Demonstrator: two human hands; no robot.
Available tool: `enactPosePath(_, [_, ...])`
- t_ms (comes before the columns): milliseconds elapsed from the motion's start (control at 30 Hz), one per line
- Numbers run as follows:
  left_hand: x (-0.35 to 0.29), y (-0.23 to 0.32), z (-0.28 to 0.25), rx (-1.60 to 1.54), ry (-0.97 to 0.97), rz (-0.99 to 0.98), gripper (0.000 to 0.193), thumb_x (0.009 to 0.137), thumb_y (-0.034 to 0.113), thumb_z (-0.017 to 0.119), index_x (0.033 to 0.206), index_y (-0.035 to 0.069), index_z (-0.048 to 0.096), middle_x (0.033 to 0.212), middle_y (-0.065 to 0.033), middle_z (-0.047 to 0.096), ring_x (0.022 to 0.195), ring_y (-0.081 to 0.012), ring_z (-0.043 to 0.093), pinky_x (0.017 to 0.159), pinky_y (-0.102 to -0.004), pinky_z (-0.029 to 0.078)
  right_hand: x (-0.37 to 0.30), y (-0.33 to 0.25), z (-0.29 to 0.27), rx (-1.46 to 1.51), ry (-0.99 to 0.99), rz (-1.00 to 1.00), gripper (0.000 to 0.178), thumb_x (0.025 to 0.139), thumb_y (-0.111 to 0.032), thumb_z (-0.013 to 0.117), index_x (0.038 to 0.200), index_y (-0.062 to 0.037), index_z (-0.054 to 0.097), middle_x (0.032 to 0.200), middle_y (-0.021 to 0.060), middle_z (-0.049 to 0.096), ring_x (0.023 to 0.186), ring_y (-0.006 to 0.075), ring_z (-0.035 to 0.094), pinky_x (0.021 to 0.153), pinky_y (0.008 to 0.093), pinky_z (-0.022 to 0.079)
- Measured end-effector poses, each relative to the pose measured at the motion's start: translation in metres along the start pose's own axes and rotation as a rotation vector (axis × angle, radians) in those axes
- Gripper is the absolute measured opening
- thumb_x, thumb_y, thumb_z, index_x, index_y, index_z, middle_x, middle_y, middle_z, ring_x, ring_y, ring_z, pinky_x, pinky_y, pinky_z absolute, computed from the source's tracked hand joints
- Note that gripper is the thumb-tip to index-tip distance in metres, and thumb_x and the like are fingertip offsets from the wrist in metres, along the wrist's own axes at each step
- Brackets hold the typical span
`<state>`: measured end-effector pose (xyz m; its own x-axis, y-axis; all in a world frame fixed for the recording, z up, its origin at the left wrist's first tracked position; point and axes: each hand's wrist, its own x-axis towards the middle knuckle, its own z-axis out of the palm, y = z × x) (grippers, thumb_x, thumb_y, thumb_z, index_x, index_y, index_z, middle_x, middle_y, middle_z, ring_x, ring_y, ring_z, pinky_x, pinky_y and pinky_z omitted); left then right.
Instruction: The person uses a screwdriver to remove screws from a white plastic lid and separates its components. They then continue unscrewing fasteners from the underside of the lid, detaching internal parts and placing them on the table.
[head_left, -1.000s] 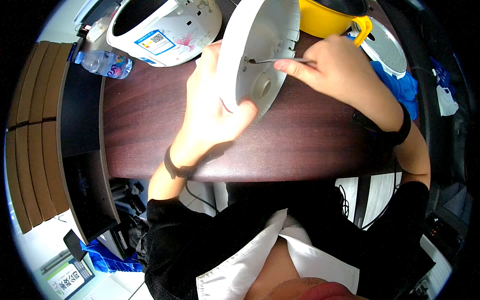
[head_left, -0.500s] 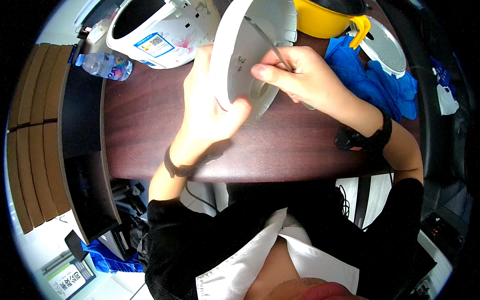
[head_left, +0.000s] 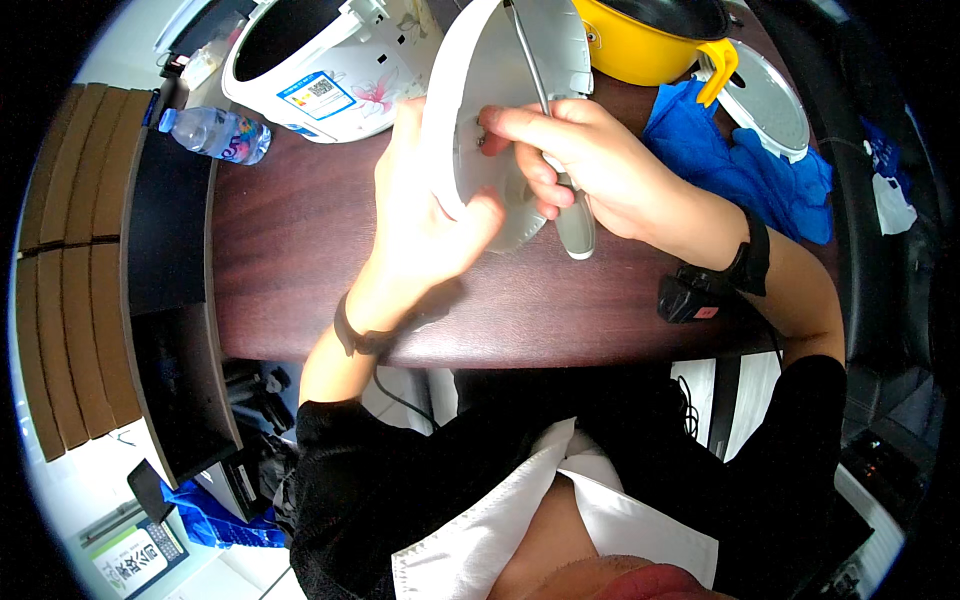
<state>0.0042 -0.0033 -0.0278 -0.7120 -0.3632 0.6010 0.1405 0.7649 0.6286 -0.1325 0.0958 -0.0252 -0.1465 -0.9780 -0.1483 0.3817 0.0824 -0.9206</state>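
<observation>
My left hand (head_left: 425,195) grips a white, round, dish-shaped plastic cover (head_left: 490,75) by its rim, tilted on edge above the table, thumb on the near side. In my right hand (head_left: 600,150) is a screwdriver (head_left: 576,225), its grey handle pointing down toward me, held by the lower fingers. The thin shaft runs up past the index finger, its tip near the cover's upper rim. My right thumb and index finger reach inside the cover, close together by small metal bits on its inner face. Whether they pinch anything is too small to tell.
Behind the cover stands a white flowered appliance body (head_left: 370,85) with a dark opening. A yellow pot (head_left: 640,45) is at the back right, beside a blue cloth (head_left: 725,150) and a white oval lid (head_left: 770,105). A water bottle (head_left: 215,136) lies at the left, near cardboard boxes (head_left: 75,260).
My right hand has turned the screwdriver more upright, so its handle now hangs below the fingers. Thumb and index finger have moved left into the cover. My left hand keeps its hold.
</observation>
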Motion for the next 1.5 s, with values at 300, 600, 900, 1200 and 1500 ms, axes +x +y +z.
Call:
enactPosePath(300, [0.000, 0.000, -0.001, 0.002, 0.006, -0.029, 0.045, 0.059, 0.006, 0.056, 0.101, -0.002, 0.042, 0.083, -0.0126, 0.055, 0.073, -0.0225, 0.058, 0.067, -0.0321, 0.047, 0.001, -0.001, 0.008, 0.023, 0.062, -0.040, 0.020, 0.084, -0.023, 0.058, 0.078, -0.0044, 0.055, 0.055, -0.0025, 0.043, 0.041, 0.0063, 0.041, 0.039, 0.0226, 0.035])
enactPosePath(600, [-0.002, 0.003, -0.001, 0.020, -0.006, -0.048, 0.046, 0.059, 0.004, 0.057, 0.102, -0.002, 0.041, 0.082, -0.0135, 0.055, 0.074, -0.0233, 0.059, 0.067, -0.0334, 0.048, -0.007, -0.004, 0.016, -0.009, 0.099, -0.038, 0.019, 0.088, -0.022, 0.053, 0.091, -0.0038, 0.058, 0.054, -0.0040, 0.043, 0.043, 0.0039, 0.039, 0.043, 0.0214, 0.035])
enactPosePath(900, [-0.002, 0.003, -0.003, 0.033, -0.007, -0.024, 0.048, 0.058, 0.005, 0.058, 0.103, -0.002, 0.042, 0.082, -0.0150, 0.055, 0.074, -0.0254, 0.059, 0.067, -0.0339, 0.048, -0.008, -0.001, 0.017, -0.054, 0.146, -0.106, 0.018, 0.087, -0.020, 0.055, 0.092, -0.0031, 0.058, 0.055, -0.0035, 0.046, 0.044, 0.0038, 0.040, 0.043, 0.0213, 0.035])
enactPosePath(1200, [0.000, 0.002, -0.002, 0.002, 0.035, -0.045, 0.047, 0.059, 0.008, 0.058, 0.102, -0.002, 0.044, 0.085, -0.0154, 0.055, 0.075, -0.0268, 0.059, 0.069, -0.0350, 0.047, -0.008, 0.004, 0.008, -0.101, 0.161, -0.159, 0.012, 0.083, -0.014, 0.059, 0.084, -0.0034, 0.055, 0.053, -0.0032, 0.045, 0.040, 0.0042, 0.038, 0.039, 0.0201, 0.032])
enactPosePath(1500, [0.001, -0.007, -0.006, -0.046, 0.104, -0.111, 0.045, 0.060, 0.010, 0.057, 0.102, -0.001, 0.046, 0.087, -0.0139, 0.058, 0.079, -0.0226, 0.059, 0.073, -0.0320, 0.047, -0.041, 0.013, -0.068, -0.932, 0.283, 0.029, 0.021, 0.078, -0.023, 0.063, 0.078, -0.0034, 0.057, 0.053, 0.0007, 0.049, 0.041, 0.0089, 0.046, 0.039, 0.0236, 0.036])
